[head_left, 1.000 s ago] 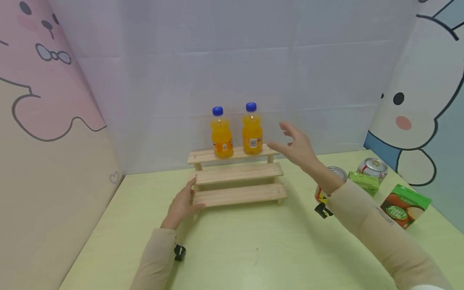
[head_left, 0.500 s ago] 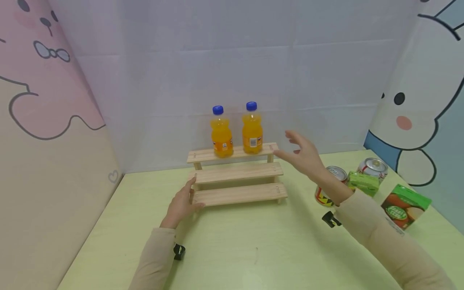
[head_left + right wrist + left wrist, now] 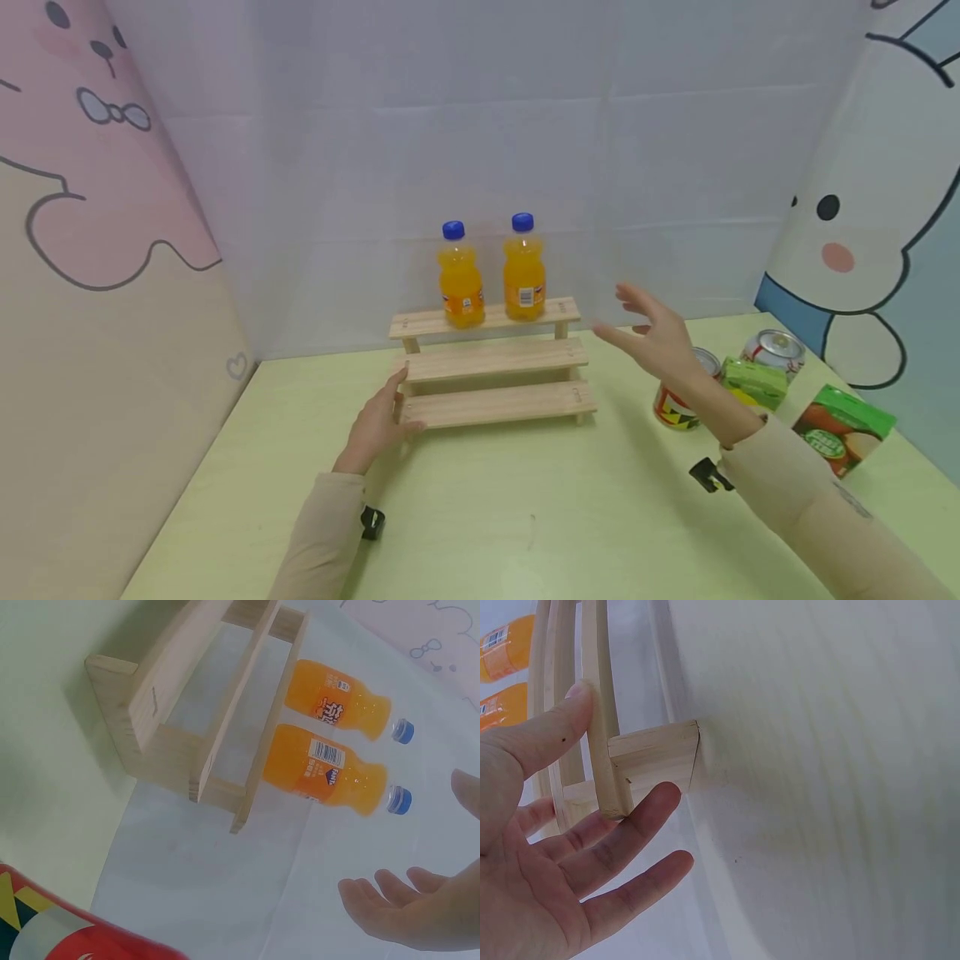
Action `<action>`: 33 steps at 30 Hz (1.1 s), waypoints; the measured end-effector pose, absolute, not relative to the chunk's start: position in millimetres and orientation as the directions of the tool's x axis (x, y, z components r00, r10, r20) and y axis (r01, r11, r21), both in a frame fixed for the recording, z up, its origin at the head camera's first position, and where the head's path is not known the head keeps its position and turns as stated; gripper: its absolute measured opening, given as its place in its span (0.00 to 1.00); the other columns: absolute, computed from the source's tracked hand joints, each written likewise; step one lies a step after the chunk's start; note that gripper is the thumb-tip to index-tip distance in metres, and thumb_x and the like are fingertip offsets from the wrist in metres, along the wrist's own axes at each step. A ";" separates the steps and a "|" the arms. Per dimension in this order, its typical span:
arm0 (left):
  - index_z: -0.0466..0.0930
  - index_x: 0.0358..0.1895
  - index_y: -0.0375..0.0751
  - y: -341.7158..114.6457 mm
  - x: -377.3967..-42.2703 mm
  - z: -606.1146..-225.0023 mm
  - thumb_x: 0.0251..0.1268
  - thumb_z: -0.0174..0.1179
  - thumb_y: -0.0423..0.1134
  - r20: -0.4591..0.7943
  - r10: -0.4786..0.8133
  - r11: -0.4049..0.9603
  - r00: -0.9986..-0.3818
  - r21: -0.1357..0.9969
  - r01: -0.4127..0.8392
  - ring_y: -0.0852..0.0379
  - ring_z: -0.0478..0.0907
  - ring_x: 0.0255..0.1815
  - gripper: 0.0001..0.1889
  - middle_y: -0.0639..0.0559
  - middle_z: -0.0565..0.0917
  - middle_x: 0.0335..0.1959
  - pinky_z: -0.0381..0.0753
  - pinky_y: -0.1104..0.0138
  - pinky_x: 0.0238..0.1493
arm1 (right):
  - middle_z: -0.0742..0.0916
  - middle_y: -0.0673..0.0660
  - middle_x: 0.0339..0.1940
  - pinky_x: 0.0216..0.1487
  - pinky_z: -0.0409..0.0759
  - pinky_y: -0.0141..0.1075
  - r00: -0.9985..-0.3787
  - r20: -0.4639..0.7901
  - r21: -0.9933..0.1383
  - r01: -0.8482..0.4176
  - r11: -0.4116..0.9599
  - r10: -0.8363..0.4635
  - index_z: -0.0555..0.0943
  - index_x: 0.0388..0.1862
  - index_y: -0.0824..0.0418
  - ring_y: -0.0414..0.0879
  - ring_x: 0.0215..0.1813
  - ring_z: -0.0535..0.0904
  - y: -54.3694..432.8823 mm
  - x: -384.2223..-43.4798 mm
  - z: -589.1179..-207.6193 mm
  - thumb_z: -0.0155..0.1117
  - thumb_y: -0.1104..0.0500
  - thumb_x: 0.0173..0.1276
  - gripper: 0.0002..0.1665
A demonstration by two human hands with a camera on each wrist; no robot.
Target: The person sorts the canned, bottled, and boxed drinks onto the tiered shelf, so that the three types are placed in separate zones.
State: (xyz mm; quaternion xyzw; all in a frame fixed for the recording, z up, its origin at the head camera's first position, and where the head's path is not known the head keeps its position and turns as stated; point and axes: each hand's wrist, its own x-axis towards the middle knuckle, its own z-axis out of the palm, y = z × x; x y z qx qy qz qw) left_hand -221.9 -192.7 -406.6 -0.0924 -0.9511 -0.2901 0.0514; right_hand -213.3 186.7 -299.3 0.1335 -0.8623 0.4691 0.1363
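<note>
A three-tier wooden step shelf (image 3: 495, 361) stands on the table near the back wall. My left hand (image 3: 375, 423) holds its left end, the thumb on the lowest tier and the fingers around the end, as the left wrist view shows. Two orange soda bottles with blue caps, the left bottle (image 3: 461, 287) and the right bottle (image 3: 524, 279), stand upright side by side on the top tier. My right hand (image 3: 660, 342) hovers to the right of the shelf with nothing in it, fingers apart from the thumb. In the right wrist view it lies beyond the bottle caps.
Right of the shelf, partly behind my right forearm, stands a red and yellow can (image 3: 677, 408). Near it are a second can (image 3: 776, 350), a small green carton (image 3: 753, 382) and a green juice box (image 3: 843, 429). A white sheet (image 3: 337, 208) hangs behind the table.
My right hand has drawn back to the right and down, away from the right bottle and the top tier. My left hand, the shelf and the bottles stay in place.
</note>
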 end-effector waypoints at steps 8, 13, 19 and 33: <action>0.50 0.70 0.40 -191.6 -222.2 -407.4 0.46 0.70 0.39 0.160 0.144 0.818 -0.976 0.537 0.209 0.52 0.71 0.28 0.48 0.35 0.75 0.50 0.73 0.60 0.30 | 0.68 0.65 0.65 0.57 0.65 0.53 -0.928 0.361 -0.783 -0.356 0.510 -0.094 0.58 0.69 0.64 0.59 0.63 0.62 199.8 -202.7 -308.7 0.63 0.52 0.62 0.41; 0.50 0.70 0.40 -192.2 -223.0 -409.6 0.46 0.70 0.39 0.166 0.151 0.814 -0.975 0.538 0.218 0.52 0.71 0.28 0.48 0.35 0.75 0.50 0.72 0.60 0.29 | 0.68 0.67 0.64 0.56 0.65 0.55 -0.929 0.354 -0.765 -0.356 0.537 -0.110 0.56 0.69 0.66 0.62 0.63 0.63 207.3 -195.0 -317.3 0.63 0.52 0.62 0.42; 0.50 0.70 0.40 -192.2 -223.4 -410.8 0.46 0.70 0.39 0.174 0.157 0.807 -0.972 0.545 0.228 0.50 0.72 0.30 0.48 0.33 0.75 0.50 0.73 0.59 0.30 | 0.69 0.68 0.63 0.52 0.68 0.56 -0.914 0.397 -0.728 -0.368 0.578 -0.082 0.59 0.67 0.68 0.63 0.60 0.65 214.1 -183.8 -328.3 0.64 0.55 0.61 0.41; 0.49 0.70 0.40 -193.3 -223.2 -409.2 0.47 0.70 0.39 0.163 0.155 0.806 -0.974 0.549 0.221 0.51 0.72 0.30 0.48 0.33 0.75 0.51 0.73 0.59 0.31 | 0.71 0.70 0.60 0.38 0.70 0.24 -0.941 0.334 -0.760 -0.233 0.607 0.058 0.60 0.67 0.65 0.63 0.52 0.70 238.4 -159.6 -339.2 0.65 0.53 0.60 0.41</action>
